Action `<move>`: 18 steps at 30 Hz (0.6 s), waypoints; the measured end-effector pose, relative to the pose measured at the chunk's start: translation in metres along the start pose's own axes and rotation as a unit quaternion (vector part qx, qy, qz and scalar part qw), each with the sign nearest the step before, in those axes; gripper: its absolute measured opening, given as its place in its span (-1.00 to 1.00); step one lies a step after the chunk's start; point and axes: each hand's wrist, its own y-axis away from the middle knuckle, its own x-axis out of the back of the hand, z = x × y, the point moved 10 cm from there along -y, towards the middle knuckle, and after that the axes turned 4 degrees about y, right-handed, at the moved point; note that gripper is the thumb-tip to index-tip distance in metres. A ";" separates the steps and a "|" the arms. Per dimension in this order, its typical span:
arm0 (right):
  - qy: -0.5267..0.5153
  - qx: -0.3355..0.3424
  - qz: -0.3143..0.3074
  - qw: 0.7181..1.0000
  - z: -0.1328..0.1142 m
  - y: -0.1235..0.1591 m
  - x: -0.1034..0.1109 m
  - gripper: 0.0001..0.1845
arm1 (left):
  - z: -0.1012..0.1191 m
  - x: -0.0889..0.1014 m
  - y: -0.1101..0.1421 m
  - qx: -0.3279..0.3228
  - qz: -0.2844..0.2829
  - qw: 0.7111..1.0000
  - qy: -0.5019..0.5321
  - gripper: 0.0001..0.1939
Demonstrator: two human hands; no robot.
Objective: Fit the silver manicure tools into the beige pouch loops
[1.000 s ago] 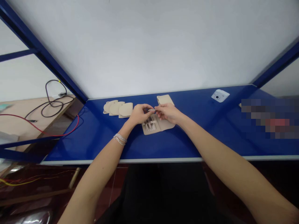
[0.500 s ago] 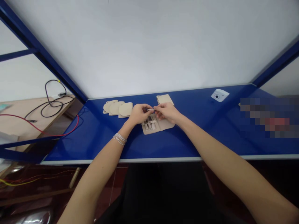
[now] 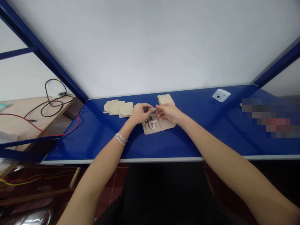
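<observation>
Nearest are the two bare forearms reaching out over the front edge of the blue desk (image 3: pixel 122 160), with a few thin silver bracelets (image 3: pixel 120 139) on the left wrist. The hands meet above the middle of the desk. The left hand (image 3: pixel 140 113) and the right hand (image 3: pixel 168 112) are both curled inward, not spread, their fingertips pinching a slim metal tool (image 3: pixel 152 109) from either end (the fingers cover most of it, so its kind is hard to tell). The work in hand is this close, two-handed hold on the tool, which sits just above a beige folding case (image 3: pixel 169 124) and reads as one of its set.

The case lies open and flat on the desk, directly under the hands and touching neither palm as far as can be seen. Several small steel implements (image 3: pixel 150 124) sit upright in a row in its slots, their exact kinds too small to tell.

Just left of the hands, three beige rounded pouches (image 3: pixel 118 108) lie overlapping in a row. Just beyond the right hand lies a flat beige pouch (image 3: pixel 166 99). Farther right, near the back of the desk, sits a pale instant camera (image 3: pixel 221 95).
</observation>
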 end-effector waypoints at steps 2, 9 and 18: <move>-0.002 -0.006 0.005 1.000 0.001 0.000 0.002 -0.84 | 0.000 0.002 0.000 0.003 0.008 1.000 -0.001 -0.69; -0.001 -0.018 -0.004 1.000 0.001 0.003 0.001 -0.84 | -0.003 0.007 -0.001 0.019 0.024 1.000 0.006 -0.69; 0.009 -0.034 -0.042 0.998 0.006 0.002 -0.007 -0.71 | 0.000 0.007 0.000 0.021 0.023 0.999 0.011 -0.70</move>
